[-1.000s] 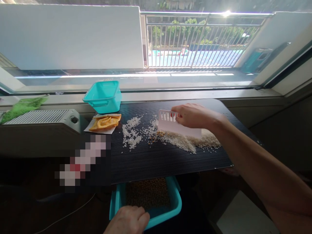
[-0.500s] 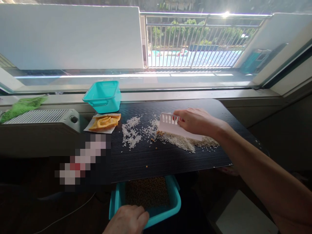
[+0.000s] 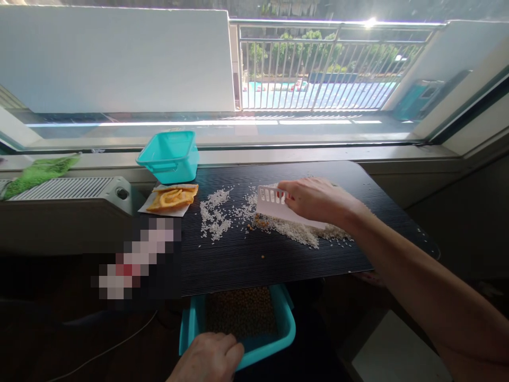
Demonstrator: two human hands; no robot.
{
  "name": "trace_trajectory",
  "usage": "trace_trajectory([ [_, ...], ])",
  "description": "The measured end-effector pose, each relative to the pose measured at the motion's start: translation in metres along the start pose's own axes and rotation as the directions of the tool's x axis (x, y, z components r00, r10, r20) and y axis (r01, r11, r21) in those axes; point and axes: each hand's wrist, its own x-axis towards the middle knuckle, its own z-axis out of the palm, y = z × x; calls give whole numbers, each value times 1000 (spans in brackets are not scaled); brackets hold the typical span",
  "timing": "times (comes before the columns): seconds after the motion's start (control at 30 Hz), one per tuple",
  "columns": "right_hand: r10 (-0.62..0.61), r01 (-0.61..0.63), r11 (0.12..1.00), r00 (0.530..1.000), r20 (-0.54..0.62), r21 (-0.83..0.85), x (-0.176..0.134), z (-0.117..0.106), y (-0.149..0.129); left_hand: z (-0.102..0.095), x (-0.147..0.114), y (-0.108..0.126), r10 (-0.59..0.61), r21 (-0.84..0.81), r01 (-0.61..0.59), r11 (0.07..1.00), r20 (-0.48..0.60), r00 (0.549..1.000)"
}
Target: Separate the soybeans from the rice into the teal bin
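Note:
My right hand (image 3: 314, 199) is closed on a white slotted plastic scraper (image 3: 292, 215), tilted with its lower edge in a pile of white rice (image 3: 304, 234) on the dark table. Several tan beans (image 3: 261, 222) lie at the scraper's left end, and a single bean sits nearer the table's front edge. Below that edge, my left hand (image 3: 214, 354) has its fingers curled over the near rim of a teal bin (image 3: 284, 339). Many similar beans (image 3: 240, 310) fill the bottom of this bin. Scattered rice (image 3: 215, 215) covers a patch left of the pile.
A second teal container (image 3: 169, 159) stands at the table's back left. Before it, orange-yellow peel-like pieces (image 3: 175, 199) rest on white paper. A radiator (image 3: 71, 191) with a green cloth (image 3: 42, 174) is at left, and a window runs along the back.
The scraper and my right hand have shifted slightly left. More beans show at the scraper's left end, and the loose beans near the front edge have changed position. My left hand stays on the bin.

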Motion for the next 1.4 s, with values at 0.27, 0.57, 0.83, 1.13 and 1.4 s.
trace_trajectory([
  [0.27,-28,28,1000,999,-25,-7,-23,1,17,2,0,0,8,-1,-8,1000,-45,999],
  [0.57,33,-33,999,999,-13,-24,-26,13,28,7,-3,0,17,-31,-20,999,-105,994],
  [0.83,2,-2,1000,999,-40,4,-25,10,16,1,-3,1,-10,-59,8,998,-41,999],
  [1.13,-18,18,1000,1000,-6,7,-40,6,7,0,-3,3,-32,-91,27,995,-51,998],
  [1.4,99,-99,995,995,1,-32,-51,7,8,-9,-8,11,-81,-135,68,988,-95,992],
])
